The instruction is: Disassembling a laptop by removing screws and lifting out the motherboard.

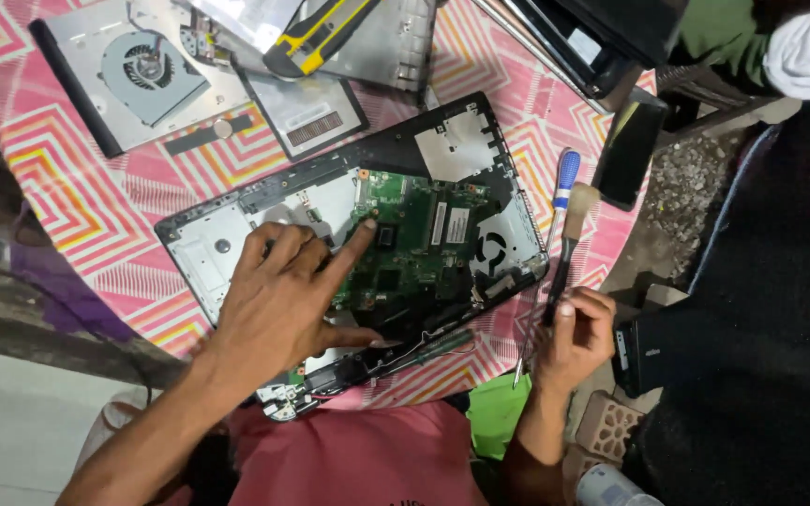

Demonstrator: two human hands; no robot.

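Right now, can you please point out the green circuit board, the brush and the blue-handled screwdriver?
green circuit board (pixel 421 245): head view, on its middle, right of the left hand's forefinger.
brush (pixel 579 201): head view, on its pale bristles.
blue-handled screwdriver (pixel 567 174): head view, on its blue grip.

The left hand (pixel 278 300) lies palm down over the opened laptop base (pixel 349 244), forearm reaching in from the lower left. Its index finger stretches out toward the base's middle, the thumb spreads along the near edge, and the other fingers are loosely bent. The right hand (pixel 574 337) sits just off the base's right end, fingers curled in a closed grip, wrist bent upward.
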